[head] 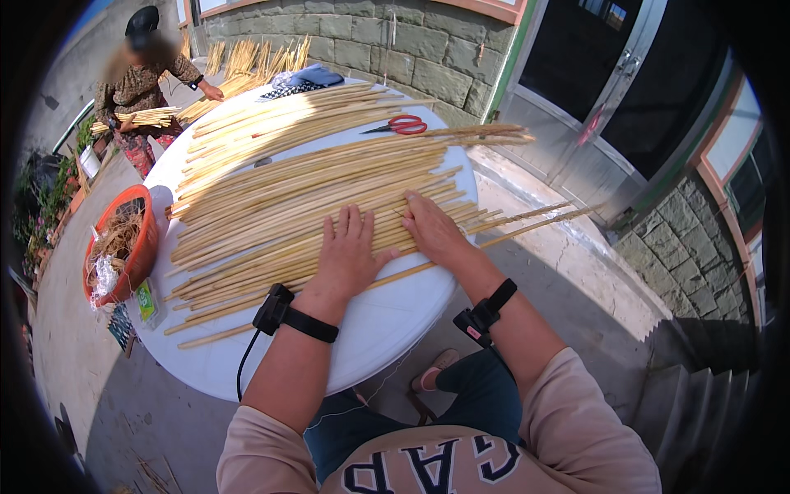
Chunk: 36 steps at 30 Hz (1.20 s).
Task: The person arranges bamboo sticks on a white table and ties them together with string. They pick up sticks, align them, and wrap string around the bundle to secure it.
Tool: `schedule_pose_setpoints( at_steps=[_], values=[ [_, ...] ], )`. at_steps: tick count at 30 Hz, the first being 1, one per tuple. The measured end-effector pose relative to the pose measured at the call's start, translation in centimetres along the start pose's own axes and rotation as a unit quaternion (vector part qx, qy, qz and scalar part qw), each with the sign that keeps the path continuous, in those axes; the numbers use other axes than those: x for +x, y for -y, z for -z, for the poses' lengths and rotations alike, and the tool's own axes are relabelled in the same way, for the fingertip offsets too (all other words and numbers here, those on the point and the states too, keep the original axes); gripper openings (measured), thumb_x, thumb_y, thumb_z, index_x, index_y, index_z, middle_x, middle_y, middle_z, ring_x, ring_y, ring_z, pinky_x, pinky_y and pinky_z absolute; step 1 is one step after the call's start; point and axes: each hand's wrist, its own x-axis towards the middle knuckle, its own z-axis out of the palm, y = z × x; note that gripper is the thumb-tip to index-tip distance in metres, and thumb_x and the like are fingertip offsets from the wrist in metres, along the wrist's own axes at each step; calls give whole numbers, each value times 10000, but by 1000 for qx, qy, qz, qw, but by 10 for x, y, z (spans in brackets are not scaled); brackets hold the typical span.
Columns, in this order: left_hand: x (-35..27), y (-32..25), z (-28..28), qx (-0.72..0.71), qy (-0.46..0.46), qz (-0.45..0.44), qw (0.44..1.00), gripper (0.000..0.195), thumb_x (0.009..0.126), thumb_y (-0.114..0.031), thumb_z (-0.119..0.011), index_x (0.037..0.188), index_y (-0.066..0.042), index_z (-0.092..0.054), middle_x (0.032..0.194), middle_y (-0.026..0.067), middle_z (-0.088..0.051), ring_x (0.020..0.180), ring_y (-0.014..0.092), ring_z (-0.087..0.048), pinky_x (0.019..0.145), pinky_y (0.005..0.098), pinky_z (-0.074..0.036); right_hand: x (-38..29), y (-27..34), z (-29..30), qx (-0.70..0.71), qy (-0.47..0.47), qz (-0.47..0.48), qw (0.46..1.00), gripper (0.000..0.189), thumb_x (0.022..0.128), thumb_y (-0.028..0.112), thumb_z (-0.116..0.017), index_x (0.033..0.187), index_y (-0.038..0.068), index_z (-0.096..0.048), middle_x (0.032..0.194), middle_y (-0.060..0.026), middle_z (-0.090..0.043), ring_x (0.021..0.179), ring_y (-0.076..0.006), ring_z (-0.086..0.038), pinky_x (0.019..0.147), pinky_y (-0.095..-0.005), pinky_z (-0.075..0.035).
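Many straight, peeled plant stalks [296, 200] lie side by side across a round white table [395, 327]. My left hand [352, 250] rests palm down on the nearer stalks, its fingers a little apart and holding nothing. To the right of it, my right hand [429, 228] is closed over the stalks' right part, with a thin needle-like tool [399, 212] pinched at its fingers; most of that tool is hidden. White thread [395, 372] hangs below the table's front edge towards my lap. A few longer stalks with feathery tips [543, 213] stick out past the right edge.
Red-handled scissors [407, 125] and a folded cloth [302, 80] lie at the back. An orange basket [145, 247] of fibres stands at the left edge beside a green-labelled packet [146, 301]. Another person [139, 92] holds a bundle of stalks [145, 117] beyond.
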Motion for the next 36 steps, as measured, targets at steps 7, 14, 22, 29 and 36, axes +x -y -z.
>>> schedule_pose_setpoints(
  at_steps=[7, 14, 22, 29, 36],
  values=[
    [0, 1, 3, -13, 11, 0, 1000, 838, 906, -624, -396, 1409, 42, -325, 1445, 311, -289, 1384, 416, -229, 1118, 555, -158, 5, -6, -6, -43, -26, 39, 998, 249, 849, 70, -584, 1037, -39, -462, 1066, -229, -540, 1111, -401, -482, 956, -437, -386],
    [-1, -1, 6, 6, 23, -2, 1000, 1012, 797, -739, -467, 1409, 52, -313, 1446, 321, -278, 1385, 421, -223, 1121, 559, -149, 8, -10, -7, -62, 27, 18, 998, 206, 891, 91, -550, 1039, -30, -475, 1269, -248, -494, 1223, -391, -437, 1020, -423, -364],
    [-1, 0, 4, 16, 4, -11, 1000, 984, 808, -709, -485, 1404, 56, -316, 1439, 319, -292, 1383, 417, -232, 1122, 556, -151, 9, -4, -5, -41, 27, -22, 999, 257, 862, 85, -570, 1071, -26, -469, 1172, -219, -520, 1144, -386, -473, 961, -436, -393],
    [-1, -1, 6, 3, 14, -7, 1000, 966, 818, -695, -491, 1406, 51, -316, 1447, 310, -286, 1394, 414, -207, 1125, 557, -142, 8, -2, -6, -59, 3, 4, 998, 243, 870, 89, -569, 1071, -18, -484, 1237, -219, -514, 1174, -386, -467, 978, -421, -396],
    [-1, -1, 6, -2, 11, -8, 1000, 970, 824, -702, -471, 1406, 59, -317, 1447, 315, -283, 1396, 418, -202, 1126, 551, -143, 7, -7, -9, -49, -23, 23, 998, 184, 837, 68, -580, 961, -11, -470, 1056, -204, -527, 1070, -388, -487, 935, -443, -398]
  ],
)
